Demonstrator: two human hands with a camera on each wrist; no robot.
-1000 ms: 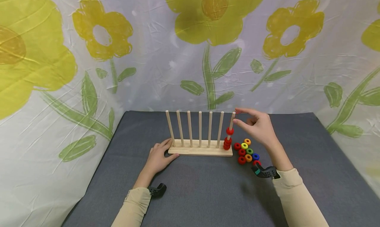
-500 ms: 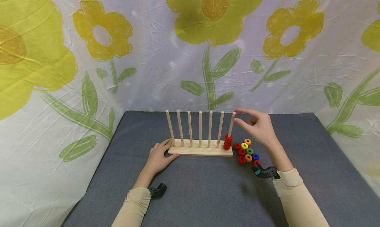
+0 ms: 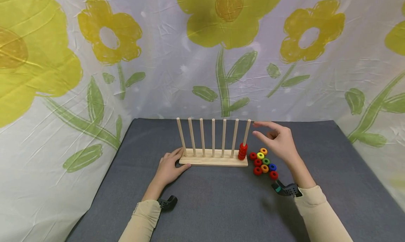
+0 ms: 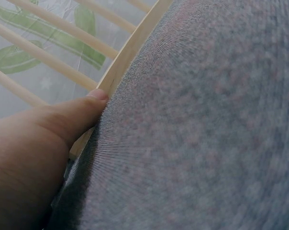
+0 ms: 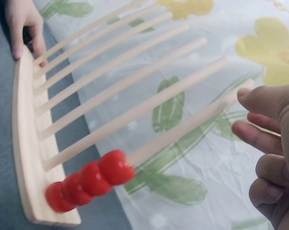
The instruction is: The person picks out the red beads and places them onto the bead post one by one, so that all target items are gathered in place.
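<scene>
A wooden peg rack (image 3: 212, 161) with a row of several upright pegs stands on the table. My left hand (image 3: 169, 168) grips the left end of its base, thumb along the front edge and fingers behind. In the left wrist view the thumb (image 4: 82, 112) presses on the wood. Several red beads (image 5: 92, 182) are stacked at the foot of the rightmost peg (image 3: 247, 132). My right hand (image 3: 278, 140) is just right of that peg's top, holding nothing; its thumb and index finger are apart, the other fingers curled.
Right of the rack lies a cluster of loose ring beads: several red (image 3: 257, 174), two orange (image 3: 264, 171), one yellow (image 3: 260, 158), one green (image 3: 266, 163) and one blue (image 3: 272, 170). A flower-printed cloth (image 3: 164, 66) hangs behind the dark table (image 3: 209, 207).
A red bead has slid down the rightmost peg onto the stack. My right hand has drawn back to the right and slightly down from the peg. The left hand has not moved.
</scene>
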